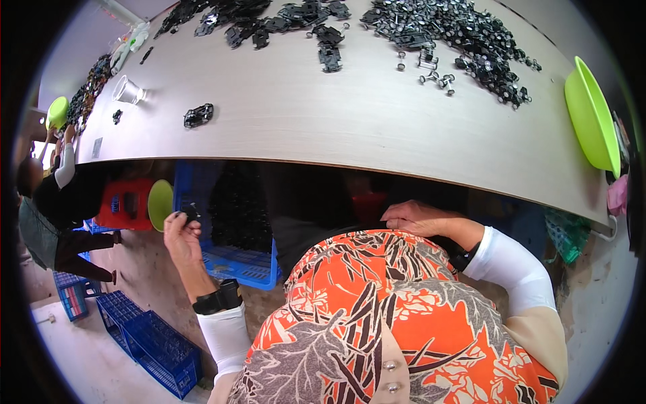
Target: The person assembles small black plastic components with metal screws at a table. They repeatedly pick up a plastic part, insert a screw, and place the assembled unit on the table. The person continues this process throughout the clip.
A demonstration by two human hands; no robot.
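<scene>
The left hand [182, 237] has thumb and fingers together, clamped on a small black part [192, 213], at 9 o'clock from the middle of the view. The right hand [418, 219], at 3 o'clock, lies near the upper edge of the orange patterned top [404, 303]; its fingertips are partly hidden, so I cannot tell whether they grip anything.

Just beside the left hand, toward 3 o'clock from it, a blue crate [261, 277] holds a mass of black pieces [239, 209]. The pale table [282, 124] spans 9 to 3 o'clock. On it, at 10 o'clock, a dark chassis [198, 116] lies on its own, with a clear cup [128, 90] beyond it. Black plates [306, 15] are heaped at 12 o'clock; a pile of wheels [437, 30] spreads at 1 o'clock. A green bowl [593, 118] stands tilted between 2 and 3 o'clock. A co-worker [57, 195] is at 9 o'clock, well apart, and blue baskets [151, 343] sit on the floor at 8 o'clock.
</scene>
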